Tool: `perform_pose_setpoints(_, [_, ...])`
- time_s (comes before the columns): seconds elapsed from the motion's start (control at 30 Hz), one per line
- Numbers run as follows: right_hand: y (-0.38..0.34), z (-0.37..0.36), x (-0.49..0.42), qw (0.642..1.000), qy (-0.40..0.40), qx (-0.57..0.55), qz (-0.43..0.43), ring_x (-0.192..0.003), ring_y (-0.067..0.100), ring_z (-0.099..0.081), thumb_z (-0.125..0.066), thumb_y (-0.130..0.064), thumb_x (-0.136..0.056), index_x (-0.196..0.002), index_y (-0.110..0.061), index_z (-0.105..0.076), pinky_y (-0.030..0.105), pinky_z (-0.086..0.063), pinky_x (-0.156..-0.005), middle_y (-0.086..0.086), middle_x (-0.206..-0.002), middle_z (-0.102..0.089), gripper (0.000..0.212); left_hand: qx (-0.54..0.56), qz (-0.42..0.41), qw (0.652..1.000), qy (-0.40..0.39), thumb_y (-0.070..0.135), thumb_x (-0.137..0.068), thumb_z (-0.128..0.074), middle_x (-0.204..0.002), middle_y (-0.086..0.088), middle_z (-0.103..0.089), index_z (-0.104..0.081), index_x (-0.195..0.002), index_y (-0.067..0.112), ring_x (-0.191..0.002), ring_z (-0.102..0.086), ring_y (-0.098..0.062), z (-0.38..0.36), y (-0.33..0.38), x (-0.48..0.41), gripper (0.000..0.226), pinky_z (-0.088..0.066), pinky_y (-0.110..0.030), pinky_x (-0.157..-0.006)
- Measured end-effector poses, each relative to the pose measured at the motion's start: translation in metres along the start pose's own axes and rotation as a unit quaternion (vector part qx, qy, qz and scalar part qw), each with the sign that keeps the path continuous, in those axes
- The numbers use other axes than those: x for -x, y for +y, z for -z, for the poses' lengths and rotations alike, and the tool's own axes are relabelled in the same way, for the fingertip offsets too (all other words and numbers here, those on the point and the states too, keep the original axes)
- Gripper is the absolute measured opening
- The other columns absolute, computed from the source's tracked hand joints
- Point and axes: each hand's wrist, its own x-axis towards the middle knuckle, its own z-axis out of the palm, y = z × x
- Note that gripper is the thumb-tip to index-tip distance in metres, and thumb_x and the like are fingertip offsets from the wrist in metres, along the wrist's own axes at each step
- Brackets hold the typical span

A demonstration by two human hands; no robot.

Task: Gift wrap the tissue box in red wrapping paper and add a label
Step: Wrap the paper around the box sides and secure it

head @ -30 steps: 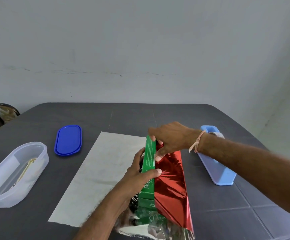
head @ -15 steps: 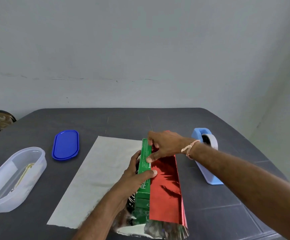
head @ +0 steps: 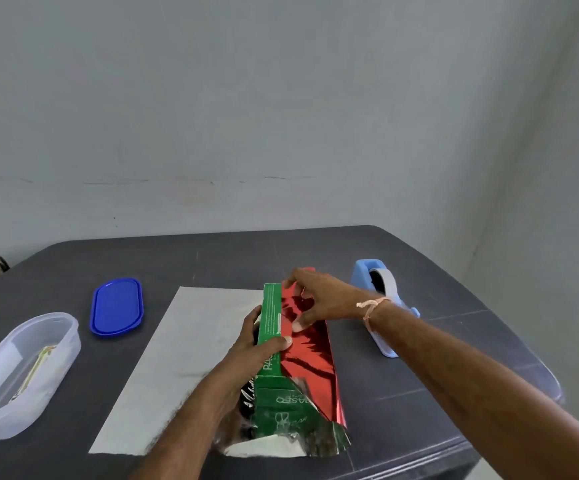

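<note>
So the green tissue box stands on a narrow side near the front edge of the worktop, roughly mid-width, long axis running front to back. The red wrapping paper comes up the right side of the box, shiny red face outward. The rest of the sheet lies flat to the left of the box, pale back side up, and a crinkled silvery bit sticks out past the near end.

The left hand grips the tissue box, thumb hooked over the top and fingers down the left face. The right hand holds the red wrapping paper at the box's top right edge, fingertips pinching the far corner and thumb pressing further back. There's a string bracelet on that wrist.

A light blue tape dispenser sits toward the right edge, behind the right forearm. On the left there's a blue lid, and a clear tub at the left edge with something pale inside, can't tell what.
</note>
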Motion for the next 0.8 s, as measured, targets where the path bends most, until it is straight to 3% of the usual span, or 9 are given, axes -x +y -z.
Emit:
perform_pose_setpoints(0.07, [0.0, 0.002, 0.023, 0.998, 0.051, -0.028, -0.011, -0.111, 0.016, -0.058, -0.089, -0.034, -0.076, -0.137, -0.022, -0.05, 0.035, -0.052, -0.094, 0.0, -0.125, -0.057, 0.074, 0.008, -0.001, 1.0, 0.001, 0.03, -0.089, -0.079, -0.141, 0.0, -0.06, -0.023, -0.153, 0.047, -0.107, -0.073, -0.021, 0.0, -0.001, -0.001, 0.087, -0.059, -0.043, -0.094])
perform_pose_setpoints(0.13, [0.005, 0.006, 0.05, 0.983, 0.167, -0.066, -0.036, -0.111, 0.012, -0.057, -0.087, -0.032, -0.079, -0.134, -0.023, -0.057, 0.033, -0.05, -0.097, -0.005, -0.124, -0.058, 0.063, 0.018, 0.0, 1.0, 0.001, 0.028, -0.089, -0.079, -0.14, 0.0, -0.06, -0.025, -0.153, 0.046, -0.11, -0.072, -0.023, -0.001, -0.002, -0.001, 0.086, -0.058, -0.045, -0.096])
perform_pose_setpoints(0.23, [0.023, 0.01, 0.091, 0.91, 0.388, -0.064, -0.129, -0.114, 0.018, -0.056, -0.078, -0.035, -0.088, -0.127, -0.022, -0.065, 0.026, -0.042, -0.093, -0.002, -0.126, -0.058, 0.043, 0.026, 0.0, 1.0, 0.002, 0.028, -0.089, -0.079, -0.139, 0.001, -0.06, -0.028, -0.151, 0.045, -0.112, -0.07, -0.023, -0.001, -0.001, -0.001, 0.082, -0.059, -0.043, -0.094])
perform_pose_setpoints(0.3, [0.042, 0.009, 0.115, 0.861, 0.444, -0.05, -0.243, -0.125, 0.027, -0.05, -0.069, -0.043, -0.093, -0.128, -0.018, -0.064, 0.031, -0.039, -0.097, 0.005, -0.133, -0.056, 0.043, 0.02, -0.005, 1.0, 0.003, 0.028, -0.089, -0.078, -0.138, 0.0, -0.06, -0.029, -0.149, 0.045, -0.111, -0.07, -0.022, -0.001, -0.001, -0.002, 0.08, -0.059, -0.039, -0.088])
perform_pose_setpoints(0.37, [0.063, 0.008, 0.129, 0.849, 0.398, -0.07, -0.339, -0.126, 0.037, -0.052, -0.062, -0.056, -0.093, -0.124, -0.007, -0.067, 0.042, -0.044, -0.103, 0.015, -0.132, -0.06, 0.058, 0.012, -0.008, 1.0, 0.007, 0.03, -0.088, -0.079, -0.14, 0.0, -0.058, -0.027, -0.151, 0.045, -0.112, -0.068, -0.022, -0.001, -0.001, -0.003, 0.082, -0.058, -0.038, -0.089])
perform_pose_setpoints(0.43, [0.077, 0.01, 0.135, 0.848, 0.329, -0.172, -0.379, -0.114, 0.045, -0.06, -0.061, -0.057, -0.094, -0.114, 0.007, -0.069, 0.053, -0.056, -0.094, 0.025, -0.122, -0.066, 0.067, 0.005, -0.006, 1.0, 0.008, 0.032, -0.087, -0.08, -0.142, -0.001, -0.055, -0.024, -0.153, 0.045, -0.115, -0.066, -0.023, 0.0, -0.002, -0.005, 0.087, -0.056, -0.042, -0.096])
perform_pose_setpoints(0.5, [0.081, 0.013, 0.136, 0.832, 0.272, -0.296, -0.384, -0.109, 0.04, -0.064, -0.065, -0.049, -0.097, -0.113, 0.007, -0.067, 0.048, -0.062, -0.085, 0.025, -0.12, -0.065, 0.058, 0.006, -0.007, 1.0, 0.007, 0.032, -0.088, -0.079, -0.144, -0.002, -0.054, -0.022, -0.155, 0.043, -0.115, -0.065, -0.023, -0.001, -0.002, -0.005, 0.089, -0.056, -0.041, -0.093])
perform_pose_setpoints(0.6, [0.086, 0.023, 0.136, 0.811, 0.244, -0.381, -0.372, -0.106, 0.037, -0.068, -0.07, -0.038, -0.096, -0.111, 0.003, -0.066, 0.047, -0.062, -0.087, 0.025, -0.124, -0.064, 0.044, 0.01, -0.008, 1.0, 0.006, 0.031, -0.089, -0.078, -0.145, -0.003, -0.053, -0.023, -0.155, 0.044, -0.112, -0.066, -0.022, -0.002, -0.002, -0.004, 0.087, -0.056, -0.038, -0.085])
perform_pose_setpoints(0.8, [0.078, 0.035, 0.13, 0.822, 0.2, -0.381, -0.373, -0.105, 0.039, -0.07, -0.073, -0.031, -0.094, -0.123, 0.008, -0.063, 0.05, -0.062, -0.086, 0.021, -0.128, -0.06, 0.05, 0.016, -0.01, 1.0, 0.007, 0.032, -0.089, -0.078, -0.145, -0.002, -0.052, -0.023, -0.155, 0.045, -0.112, -0.065, -0.021, -0.001, -0.004, -0.006, 0.087, -0.054, -0.036, -0.085])
